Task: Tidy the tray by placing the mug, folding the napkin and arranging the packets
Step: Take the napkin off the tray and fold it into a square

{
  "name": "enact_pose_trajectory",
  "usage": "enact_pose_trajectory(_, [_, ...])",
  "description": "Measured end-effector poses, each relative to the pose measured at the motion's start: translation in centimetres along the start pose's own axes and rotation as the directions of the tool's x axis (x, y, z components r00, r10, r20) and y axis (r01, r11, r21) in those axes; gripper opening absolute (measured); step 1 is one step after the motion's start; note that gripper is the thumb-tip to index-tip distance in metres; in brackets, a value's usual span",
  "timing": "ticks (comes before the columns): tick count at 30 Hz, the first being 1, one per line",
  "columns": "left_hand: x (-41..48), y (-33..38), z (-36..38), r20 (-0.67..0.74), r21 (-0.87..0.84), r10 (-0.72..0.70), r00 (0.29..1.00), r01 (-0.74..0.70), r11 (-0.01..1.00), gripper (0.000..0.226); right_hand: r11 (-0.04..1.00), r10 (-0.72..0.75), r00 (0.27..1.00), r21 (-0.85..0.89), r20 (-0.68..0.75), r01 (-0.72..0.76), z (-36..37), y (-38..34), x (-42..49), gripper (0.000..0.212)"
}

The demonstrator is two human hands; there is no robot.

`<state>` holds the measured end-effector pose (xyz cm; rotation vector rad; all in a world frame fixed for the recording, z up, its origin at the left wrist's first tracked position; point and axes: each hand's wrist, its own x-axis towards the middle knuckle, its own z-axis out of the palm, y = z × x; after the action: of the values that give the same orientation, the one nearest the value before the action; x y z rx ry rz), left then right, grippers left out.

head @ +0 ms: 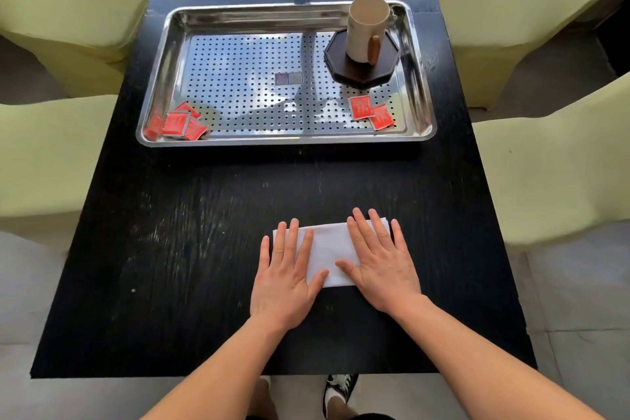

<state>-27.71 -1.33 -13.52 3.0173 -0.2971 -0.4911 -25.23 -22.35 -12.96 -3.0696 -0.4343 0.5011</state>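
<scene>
Low centre of frame, both hands, left (284, 278) and right (381, 262), lie flat with fingers spread, pressing a folded white napkin (329, 249) on the black surface (204, 215). Upper frame: steel tray (238, 15), mug (366, 29) on dark coaster (358, 73) at its upper right, red packets at lower left (177, 123) and lower right (370, 111).

A black wood-grain table (204, 249), marked by pale scuffs, is seen stretching beneath and beyond the fingers (361, 225). Pale green upholstered chairs are drawn up to it: two left of the fingers, one far (68, 10) and one near (44, 160), and two to their right (511, 10) (552, 174). A dark octagonal coaster (361, 77) is set well beyond the fingertips, rightward. Grey floor tiles (579, 300) and a black-and-white shoe (341, 385) are glimpsed behind them, past the table's near edge.
</scene>
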Motion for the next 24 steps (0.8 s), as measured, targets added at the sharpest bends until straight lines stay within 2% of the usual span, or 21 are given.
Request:
enact_pose_trajectory(5, [-0.2,0.3,-1.5,0.033,-0.047,-0.012,0.999,0.013,0.999,0.078,0.999,-0.035,0.999,-0.003,0.029,0.035,-0.8,0.2,-0.2,0.082])
enact_pose_trajectory(7, [-1.0,0.7,-2.5,-0.021,-0.214,-0.101,0.995,0.095,0.972,0.08,0.999,-0.03,0.998,0.025,-0.048,0.031,-1.5,0.1,-0.8,0.078])
enact_pose_trajectory(9, [-2.0,1.0,-3.4,-0.061,-0.462,-0.288,0.956,0.228,0.857,0.078,0.996,-0.008,0.985,0.083,-0.17,0.023,-1.9,-0.2,-1.8,0.071])
enact_pose_trajectory(11, [-2.8,1.3,-4.1,-0.023,-0.647,-0.444,0.895,0.326,0.689,0.07,0.99,0.031,0.966,0.139,-0.256,0.005,-1.8,-0.1,-3.1,0.064])
enact_pose_trajectory(13, [-2.9,1.5,-4.9,0.101,-0.731,-0.559,0.823,0.442,0.52,0.067,0.983,0.073,0.959,0.184,-0.274,-0.022,-1.5,-0.1,-4.2,0.061])
enact_pose_trajectory(15, [-2.7,1.4,-5.3,0.24,-0.744,-0.638,0.732,0.561,0.364,0.07,0.979,0.104,0.968,0.193,-0.229,-0.06,-1.1,-0.2,-5.2,0.059])
enact_pose_trajectory(17, [-2.5,1.3,-5.6,0.326,-0.747,-0.654,0.682,0.61,0.264,0.071,0.973,0.136,0.98,0.204,-0.148,-0.104,-0.4,-0.3,-5.9,0.062])
enact_pose_trajectory(20, [-2.0,1.3,-6.0,0.383,-0.749,-0.647,0.659,0.632,0.199,0.071,0.965,0.164,0.985,0.214,-0.057,-0.149,0.5,0.1,-6.4,0.067])
enact_pose_trajectory(22, [-1.6,1.2,-6.2,0.441,-0.738,-0.632,0.637,0.658,0.148,0.069,0.965,0.161,0.985,0.221,-0.056,-0.145,0.6,0.2,-6.5,0.066])
enact_pose_trajectory(24, [-1.2,0.9,-6.3,0.493,-0.725,-0.616,0.615,0.681,0.099,0.055,0.962,0.163,0.981,0.239,-0.102,-0.135,0.0,0.0,-6.4,0.063])
